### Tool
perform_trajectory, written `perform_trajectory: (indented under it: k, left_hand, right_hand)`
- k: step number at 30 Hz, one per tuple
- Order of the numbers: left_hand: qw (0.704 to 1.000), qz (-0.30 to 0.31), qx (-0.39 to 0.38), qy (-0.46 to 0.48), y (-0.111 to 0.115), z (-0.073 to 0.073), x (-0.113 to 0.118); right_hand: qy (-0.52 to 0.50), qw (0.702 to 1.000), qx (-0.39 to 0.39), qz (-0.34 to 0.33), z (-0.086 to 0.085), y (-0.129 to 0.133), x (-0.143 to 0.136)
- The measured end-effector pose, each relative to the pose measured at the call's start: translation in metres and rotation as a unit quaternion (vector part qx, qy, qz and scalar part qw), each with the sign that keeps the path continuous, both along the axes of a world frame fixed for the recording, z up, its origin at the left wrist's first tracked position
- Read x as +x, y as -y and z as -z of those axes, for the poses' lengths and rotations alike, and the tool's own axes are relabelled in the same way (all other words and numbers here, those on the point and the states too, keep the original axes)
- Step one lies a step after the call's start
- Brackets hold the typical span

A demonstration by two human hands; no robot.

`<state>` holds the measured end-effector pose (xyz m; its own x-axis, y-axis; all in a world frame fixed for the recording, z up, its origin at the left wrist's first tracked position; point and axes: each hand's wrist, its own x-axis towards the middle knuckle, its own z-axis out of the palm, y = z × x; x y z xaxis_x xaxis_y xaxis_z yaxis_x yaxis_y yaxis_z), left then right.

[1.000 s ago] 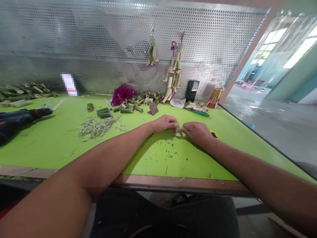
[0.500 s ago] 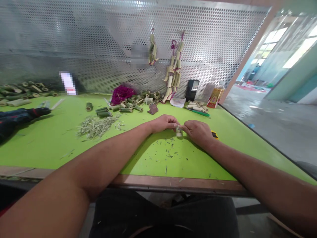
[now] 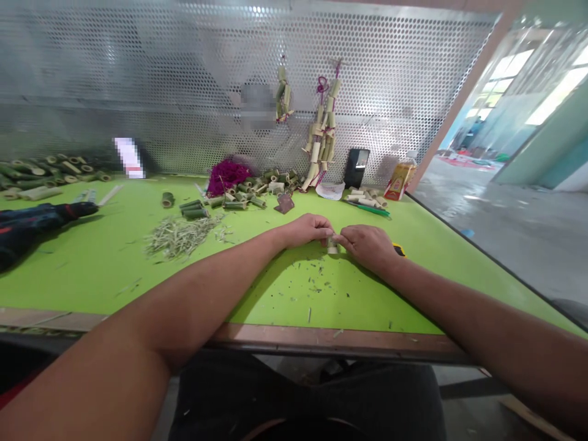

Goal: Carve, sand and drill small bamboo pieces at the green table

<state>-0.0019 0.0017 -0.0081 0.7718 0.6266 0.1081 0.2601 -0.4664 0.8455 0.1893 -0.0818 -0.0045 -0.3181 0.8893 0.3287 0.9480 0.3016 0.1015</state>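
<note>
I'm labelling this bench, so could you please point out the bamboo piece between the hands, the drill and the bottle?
Bamboo piece (image 3: 332, 247): head view, its lower side.
Drill (image 3: 39, 222): head view, its body.
Bottle (image 3: 401, 178): head view, its middle.

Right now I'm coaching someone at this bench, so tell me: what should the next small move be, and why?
I'd probably turn the short bamboo piece slightly: the fingers of the left hand and right hand meet at its upper part and partly hide it, so turning might show that part better.
</note>
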Motion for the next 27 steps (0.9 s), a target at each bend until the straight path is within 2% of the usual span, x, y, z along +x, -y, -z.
perform_trajectory:
  k: [7,16,24,27]
  left_hand:
    - [0.999,0.033,-0.022,0.021,-0.0017,0.0029,0.0011]
    - [0.999,0.035,-0.030,0.014,0.0066,-0.0044,0.0040]
    - [0.997,0.044,-0.048,0.027,0.0033,0.0000,0.0049]
    - [0.998,0.040,-0.042,0.026,0.0037,0.0001,0.0050]
  right_hand:
    - [0.023,0.999,-0.019,-0.016,-0.0025,0.0050,-0.0004]
    - [0.038,0.998,-0.030,-0.039,-0.0027,0.0088,-0.0009]
    - [0.050,0.995,-0.036,-0.079,-0.0023,0.0074,0.0034]
    - [0.041,0.996,-0.037,-0.064,-0.0023,0.0087,0.0019]
